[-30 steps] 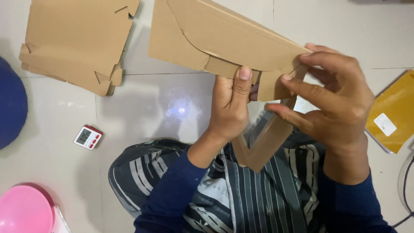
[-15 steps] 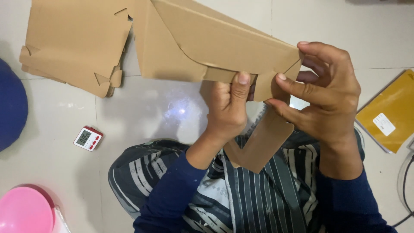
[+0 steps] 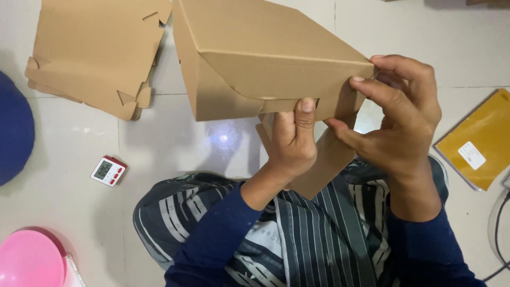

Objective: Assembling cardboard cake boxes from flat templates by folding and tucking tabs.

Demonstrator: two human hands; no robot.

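The cardboard box (image 3: 255, 64) (half folded) sits above both hands: left hand (image 3: 292, 146) pinches its lower edge, right hand (image 3: 398, 125) pinches its corner.

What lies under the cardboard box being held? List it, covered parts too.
Under the cardboard box lie pale floor tiles and striped trousers. The left hand and right hand pinch its lower edge; the floor behind the panels stays hidden.
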